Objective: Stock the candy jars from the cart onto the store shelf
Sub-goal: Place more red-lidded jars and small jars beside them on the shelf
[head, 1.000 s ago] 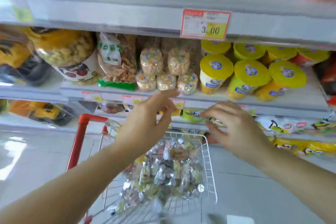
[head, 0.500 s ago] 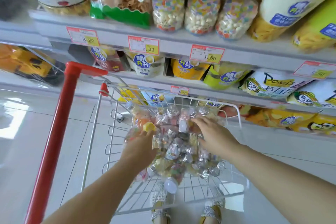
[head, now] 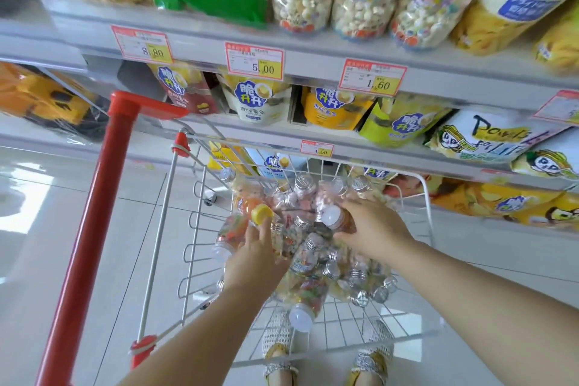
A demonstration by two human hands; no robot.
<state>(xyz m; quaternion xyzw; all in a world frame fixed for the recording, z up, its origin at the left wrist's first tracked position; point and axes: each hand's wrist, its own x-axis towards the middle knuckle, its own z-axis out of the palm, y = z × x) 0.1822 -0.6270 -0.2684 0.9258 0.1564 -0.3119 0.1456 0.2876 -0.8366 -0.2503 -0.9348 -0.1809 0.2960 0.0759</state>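
Both hands in the cart (head: 416,185) — right hand (head: 372,229) seemingly grips a white-capped jar (head: 336,219); left hand (head: 253,263) fingers open.

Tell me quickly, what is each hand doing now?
Left hand: open, fingers on the jars, gripping nothing.
Right hand: closed on a white-capped jar.

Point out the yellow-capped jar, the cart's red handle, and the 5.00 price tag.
yellow-capped jar (head: 261,214): head view, on its yellow cap.
red handle (head: 103,197): head view, mid-bar.
5.00 price tag (head: 254,61): head view, tag centre.
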